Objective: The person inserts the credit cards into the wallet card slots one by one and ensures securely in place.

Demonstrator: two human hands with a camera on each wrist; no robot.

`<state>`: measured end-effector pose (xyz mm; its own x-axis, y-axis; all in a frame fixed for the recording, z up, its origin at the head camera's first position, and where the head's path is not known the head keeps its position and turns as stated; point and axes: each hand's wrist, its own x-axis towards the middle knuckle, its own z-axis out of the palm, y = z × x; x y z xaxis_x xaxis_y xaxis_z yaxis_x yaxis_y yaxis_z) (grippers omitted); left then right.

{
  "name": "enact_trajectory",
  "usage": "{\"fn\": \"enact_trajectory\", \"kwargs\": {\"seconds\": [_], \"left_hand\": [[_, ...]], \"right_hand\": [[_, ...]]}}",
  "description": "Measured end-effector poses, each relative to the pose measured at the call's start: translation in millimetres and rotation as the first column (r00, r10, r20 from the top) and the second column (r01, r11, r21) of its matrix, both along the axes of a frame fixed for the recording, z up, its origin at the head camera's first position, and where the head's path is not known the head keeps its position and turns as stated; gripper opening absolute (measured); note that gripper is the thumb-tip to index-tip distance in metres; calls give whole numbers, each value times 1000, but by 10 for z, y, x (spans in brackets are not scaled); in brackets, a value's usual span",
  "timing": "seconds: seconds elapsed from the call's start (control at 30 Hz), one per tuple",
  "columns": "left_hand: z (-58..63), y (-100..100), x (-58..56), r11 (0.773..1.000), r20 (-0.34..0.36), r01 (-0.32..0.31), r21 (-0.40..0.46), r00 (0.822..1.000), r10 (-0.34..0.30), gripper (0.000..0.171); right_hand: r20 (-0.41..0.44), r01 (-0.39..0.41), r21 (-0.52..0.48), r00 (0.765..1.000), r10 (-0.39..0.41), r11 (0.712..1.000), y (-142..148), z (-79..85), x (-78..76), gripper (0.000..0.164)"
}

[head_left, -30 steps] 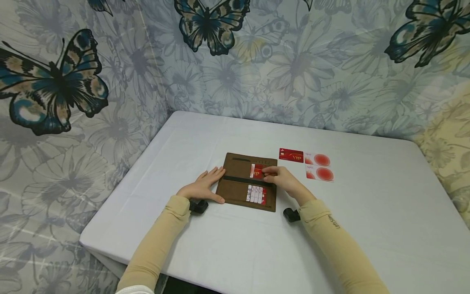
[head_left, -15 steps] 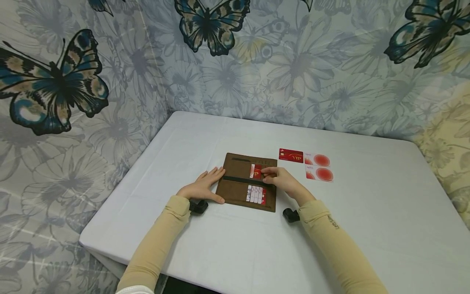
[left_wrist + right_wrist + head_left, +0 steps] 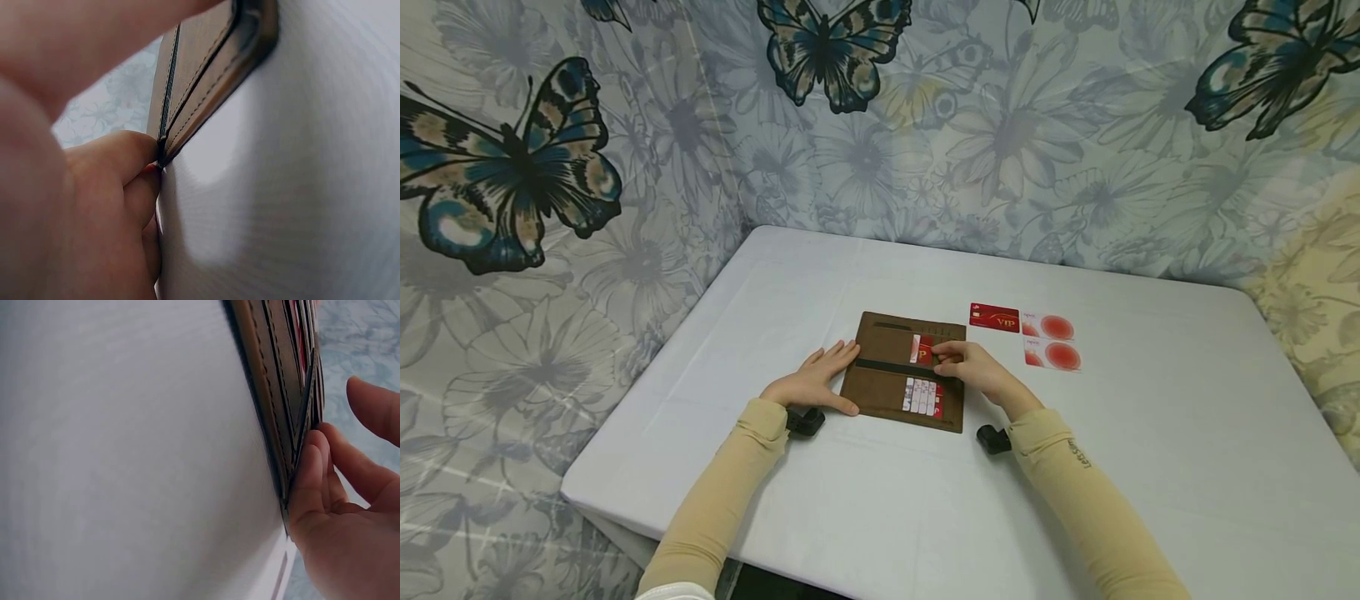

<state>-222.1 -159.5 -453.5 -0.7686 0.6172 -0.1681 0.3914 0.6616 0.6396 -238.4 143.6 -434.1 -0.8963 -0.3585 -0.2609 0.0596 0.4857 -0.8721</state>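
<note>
A brown wallet (image 3: 880,397) lies opened flat on the white tablecloth. My left hand (image 3: 805,383) rests with spread, straight fingers along its left side; in the left wrist view the left fingers (image 3: 119,153) sit against the wallet edge. In the upper half, a red card (image 3: 924,354) sits partly in a slot, a "P" showing beside a white strip. My right hand (image 3: 981,373) holds the card's right end with bent fingertips. In the right wrist view, the right fingers (image 3: 307,467) are at the wallet's stitched pockets. Several overlapped cards (image 3: 921,397) fill the lower half's slots.
Beyond my right hand lie a red VIP card (image 3: 995,317) and two white cards with red circles, one the upper card (image 3: 1048,325), the other the lower card (image 3: 1052,353). A butterfly-patterned wall covering (image 3: 880,167) borders the table's back and left sides.
My right fingertips have shifted slightly left with the red card; its lettering now shows less, from "IP" to "P". My left hand and the wallet stay where they were.
</note>
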Motion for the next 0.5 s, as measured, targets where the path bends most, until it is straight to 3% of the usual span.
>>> {"fn": "enact_trajectory", "kwargs": {"seconds": [0.3, 0.5], "left_hand": [[24, 7, 17, 1000, -2, -2, 8, 1000, 2, 108], [12, 1, 18, 1000, -3, -1, 14, 1000, 1, 107]], "right_hand": [[-46, -82, 33, 995, 83, 996, -7, -10, -6, 44], [-47, -90, 61, 995, 93, 994, -19, 0, 7, 42]]}}
